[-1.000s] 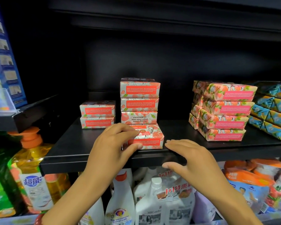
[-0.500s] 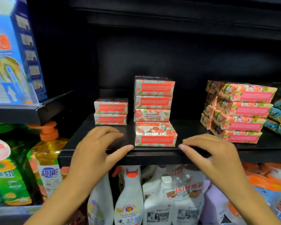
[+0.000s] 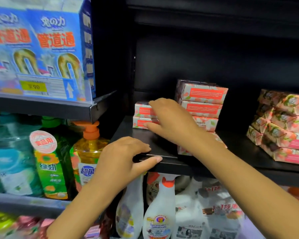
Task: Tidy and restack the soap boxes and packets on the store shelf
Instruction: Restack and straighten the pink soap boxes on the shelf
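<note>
On the black shelf, two pink-and-white soap boxes stand stacked at the back left. My right hand reaches across to them, fingers over the top box and thumb against the lower box's front. To their right stands a stack of three like boxes. My right forearm partly hides a single box lying in front of that stack. Flowered soap packets are piled at the far right. My left hand rests on the shelf's front edge and holds nothing.
Blue drain-cleaner boxes stand on the upper left shelf behind a price tag holder. A yellow pump bottle and a green bottle stand at lower left. White spray bottles fill the shelf below.
My right hand left the shelf's front edge and moved up and left onto the two-box stack. My left hand stayed on the edge. The view swung left.
</note>
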Motion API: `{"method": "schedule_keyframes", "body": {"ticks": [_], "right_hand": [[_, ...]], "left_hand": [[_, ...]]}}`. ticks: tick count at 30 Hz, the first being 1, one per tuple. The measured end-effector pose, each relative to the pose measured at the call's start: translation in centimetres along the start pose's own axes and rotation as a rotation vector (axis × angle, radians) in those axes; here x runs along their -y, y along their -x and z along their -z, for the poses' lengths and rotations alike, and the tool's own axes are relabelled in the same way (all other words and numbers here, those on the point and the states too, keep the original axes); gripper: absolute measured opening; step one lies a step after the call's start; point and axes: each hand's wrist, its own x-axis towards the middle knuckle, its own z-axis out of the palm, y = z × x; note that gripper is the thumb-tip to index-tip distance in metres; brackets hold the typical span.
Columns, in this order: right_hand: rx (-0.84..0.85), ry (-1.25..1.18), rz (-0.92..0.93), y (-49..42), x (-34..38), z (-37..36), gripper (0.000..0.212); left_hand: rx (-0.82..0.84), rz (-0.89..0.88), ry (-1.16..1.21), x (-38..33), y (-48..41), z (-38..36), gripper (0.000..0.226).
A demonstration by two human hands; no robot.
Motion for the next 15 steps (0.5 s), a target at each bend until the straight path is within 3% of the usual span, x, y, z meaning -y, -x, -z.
{"method": "schedule_keyframes", "body": {"ticks": [3,6,15], "right_hand": [[0.095,0.123,-0.054,-1.9,0.1,-1.5,0.048],[0.109,0.223,-0.090,-2.8,0.3,-2.2,0.037],[0.005,0.133,0.041,-1.8,-0.4,-1.3,0.041]], "left_hand": [[-0.020,-0.017,0.010,0.2,0.0,-0.1,0.049],[-0.023,-0.034,0.023,0.4,0.2,-0.2,0.048],[-0.025,-0.080,0.038,0.8,0.2,-0.5,0.045]]}}
